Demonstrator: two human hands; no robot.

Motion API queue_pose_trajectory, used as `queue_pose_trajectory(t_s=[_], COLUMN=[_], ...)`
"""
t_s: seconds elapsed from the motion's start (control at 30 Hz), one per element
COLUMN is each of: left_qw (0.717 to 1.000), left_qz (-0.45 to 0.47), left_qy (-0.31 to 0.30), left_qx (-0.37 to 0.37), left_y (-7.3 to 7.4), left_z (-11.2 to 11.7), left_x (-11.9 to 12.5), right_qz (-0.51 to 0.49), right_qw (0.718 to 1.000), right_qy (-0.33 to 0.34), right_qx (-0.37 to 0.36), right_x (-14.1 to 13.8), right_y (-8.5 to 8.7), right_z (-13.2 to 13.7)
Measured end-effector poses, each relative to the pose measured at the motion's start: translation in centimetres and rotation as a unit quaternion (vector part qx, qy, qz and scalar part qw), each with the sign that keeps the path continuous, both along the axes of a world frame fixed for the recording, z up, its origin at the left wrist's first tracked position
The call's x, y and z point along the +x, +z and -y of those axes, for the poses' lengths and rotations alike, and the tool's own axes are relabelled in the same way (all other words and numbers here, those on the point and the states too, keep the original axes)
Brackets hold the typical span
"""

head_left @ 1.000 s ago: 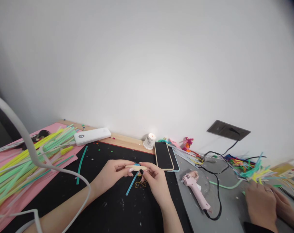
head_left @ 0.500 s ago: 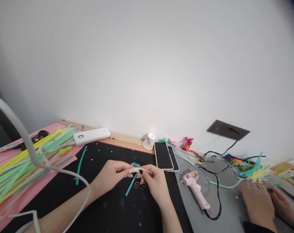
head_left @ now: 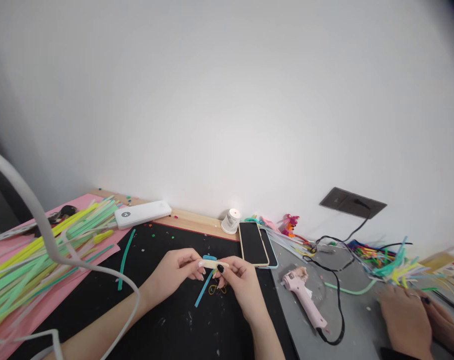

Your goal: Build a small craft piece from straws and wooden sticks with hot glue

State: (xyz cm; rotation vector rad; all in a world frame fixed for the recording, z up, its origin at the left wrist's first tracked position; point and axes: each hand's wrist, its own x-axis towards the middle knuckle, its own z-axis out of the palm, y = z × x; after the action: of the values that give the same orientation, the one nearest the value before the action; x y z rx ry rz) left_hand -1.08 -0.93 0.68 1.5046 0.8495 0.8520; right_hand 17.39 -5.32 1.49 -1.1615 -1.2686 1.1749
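Note:
A short cream pipe cleaner piece [head_left: 213, 264] stretches level between my two hands over the black mat [head_left: 174, 325]. My left hand [head_left: 177, 270] pinches its left end between thumb and fingers. Its right end is pinched by my right hand [head_left: 242, 282], with the dark-nailed thumb on top. Just behind it shows a small blue piece [head_left: 210, 257]; whether fingers touch it I cannot tell. Below the fingers a blue pipe cleaner [head_left: 204, 291] slants down, near thin yellow-brown loops [head_left: 212, 289]. A teal pipe cleaner [head_left: 126, 257] lies left of my left hand.
Many pipe cleaners [head_left: 27, 270] cover pink paper at left, beside a white power bank [head_left: 142, 214]. A white cable [head_left: 99, 267] crosses my left forearm. Behind stand a paper cup [head_left: 231, 221] and phones [head_left: 253, 244]. At right are a pink glue gun [head_left: 305, 300] and another person's hands [head_left: 409, 320].
My fingers have spread slightly apart, and more of the cream piece shows between them. The view has shifted a little. The other person's hands at right have moved slightly.

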Motion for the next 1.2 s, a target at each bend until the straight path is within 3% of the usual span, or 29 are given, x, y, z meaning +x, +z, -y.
queue_pose_trajectory(t_s=[0.43,0.7,1.03,1.2], left_qw=[1.000,0.999,1.000,0.999], left_qz=[-0.003,0.029,-0.009,0.008], left_qy=[-0.009,-0.044,-0.002,0.015], left_qx=[0.028,-0.009,-0.020,-0.039], left_y=[-0.1,-0.4,-0.2,-0.6], left_z=[0.1,0.3,0.4,0.1], left_x=[0.0,0.2,0.2,0.2], right_qz=[0.035,-0.014,-0.006,-0.100], right_qw=[0.999,0.999,1.000,0.994], right_qy=[-0.041,0.009,-0.006,-0.039], right_qx=[-0.005,-0.051,-0.024,-0.036], right_x=[-0.1,-0.6,-0.6,0.0], right_y=[-0.3,-0.7,-0.9,-1.2], right_z=[-0.1,-0.3,-0.2,-0.4])
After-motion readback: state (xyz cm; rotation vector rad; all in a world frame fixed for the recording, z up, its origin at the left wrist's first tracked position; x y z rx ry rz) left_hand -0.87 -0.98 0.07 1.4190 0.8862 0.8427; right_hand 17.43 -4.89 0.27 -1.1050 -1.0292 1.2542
